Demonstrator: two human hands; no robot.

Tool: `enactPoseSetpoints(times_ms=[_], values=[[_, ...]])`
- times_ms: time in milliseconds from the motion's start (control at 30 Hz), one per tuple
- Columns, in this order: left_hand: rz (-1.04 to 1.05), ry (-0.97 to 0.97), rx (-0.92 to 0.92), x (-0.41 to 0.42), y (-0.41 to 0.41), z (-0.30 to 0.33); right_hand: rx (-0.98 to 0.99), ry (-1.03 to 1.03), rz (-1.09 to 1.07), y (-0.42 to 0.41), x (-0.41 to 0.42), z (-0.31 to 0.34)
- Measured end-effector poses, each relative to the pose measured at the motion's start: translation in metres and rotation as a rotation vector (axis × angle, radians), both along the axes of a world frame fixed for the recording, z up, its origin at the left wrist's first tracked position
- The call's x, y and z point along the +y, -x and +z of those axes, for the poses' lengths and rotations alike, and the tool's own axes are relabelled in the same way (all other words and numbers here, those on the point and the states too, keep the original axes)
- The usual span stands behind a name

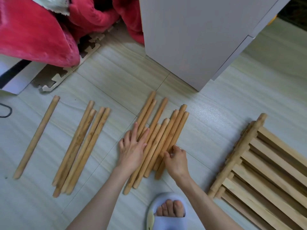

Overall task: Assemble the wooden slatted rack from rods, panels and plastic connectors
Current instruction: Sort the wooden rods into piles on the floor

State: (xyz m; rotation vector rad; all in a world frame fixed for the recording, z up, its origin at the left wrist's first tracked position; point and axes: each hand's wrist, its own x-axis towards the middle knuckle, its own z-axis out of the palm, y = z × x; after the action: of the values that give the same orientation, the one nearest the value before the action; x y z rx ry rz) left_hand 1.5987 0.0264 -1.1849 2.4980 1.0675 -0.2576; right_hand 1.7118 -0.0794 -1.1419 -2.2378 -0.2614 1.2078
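Pale floor tiles [116, 77] hold sorted rods: 1 single rod [36, 138], 4 bundled rods [81, 150], and a middle pile [159, 138]. Left hand [132, 150] lies flat-fingered on that pile; right hand [176, 160] pinches a rod. Slatted panels [265, 163] sit stacked, nothing joined yet.

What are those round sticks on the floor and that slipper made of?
The rods look like bare, unvarnished light wood: tan, matte, with faint grain streaks and darker blotches. The slipper looks like soft moulded foam or rubber, pale lilac, smooth and seamless; which of the two I cannot tell.
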Motion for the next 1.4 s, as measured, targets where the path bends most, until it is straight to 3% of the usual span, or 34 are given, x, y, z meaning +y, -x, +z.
enactPoseSetpoints(times_ms=[133, 267, 400, 500, 600, 700, 900, 1167, 1400], values=[[-0.029, 0.024, 0.050, 0.023, 0.001, 0.008, 0.114, -0.027, -0.108, 0.003, 0.016, -0.007], [0.024, -0.013, -0.059, 0.049, 0.029, 0.016, 0.173, -0.039, -0.161, 0.007, 0.036, -0.005], [0.464, -0.134, -0.017, 0.105, 0.082, 0.017, 0.116, -0.009, -0.106, 0.012, 0.057, 0.000], [0.772, -0.059, 0.128, 0.145, 0.124, 0.017, 0.079, 0.003, -0.068, 0.018, 0.068, 0.002], [0.932, 0.093, 0.188, 0.161, 0.148, 0.014, 0.078, -0.011, -0.051, 0.024, 0.071, 0.003], [0.879, 0.060, 0.194, 0.158, 0.146, 0.018, 0.070, -0.044, -0.056, 0.024, 0.069, 0.004], [0.466, 0.099, 0.227, 0.114, 0.118, 0.022, 0.071, -0.056, -0.060, 0.023, 0.066, 0.003], [0.311, 0.237, 0.197, 0.114, 0.127, 0.026, 0.046, -0.016, 0.007, 0.022, 0.053, 0.003], [0.336, 0.199, 0.200, 0.115, 0.117, 0.023, -0.054, 0.015, 0.171, 0.022, 0.046, 0.005]])
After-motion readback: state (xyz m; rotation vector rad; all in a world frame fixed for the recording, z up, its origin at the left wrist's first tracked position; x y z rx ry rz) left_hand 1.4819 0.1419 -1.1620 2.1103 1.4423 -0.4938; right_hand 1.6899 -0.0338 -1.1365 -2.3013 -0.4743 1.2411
